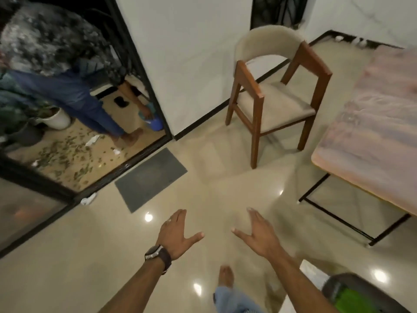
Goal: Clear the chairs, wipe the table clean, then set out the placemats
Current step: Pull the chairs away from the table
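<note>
Wood-framed, the chair (274, 96) stands upright by the wall, apart from the table (370, 123), its seat facing the table. Both the left hand (178, 233) and right hand (259, 233) reach forward with fingers spread, holding nothing. The glossy floor (112, 245) could let a bare foot slip mid-stride.

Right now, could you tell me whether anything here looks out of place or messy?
Yes. Dry leaves and scraps of paper litter the floor beyond the glass door, and a crumpled white scrap lies on the tiles beside the grey mat. The chair stands apart from the table.
</note>
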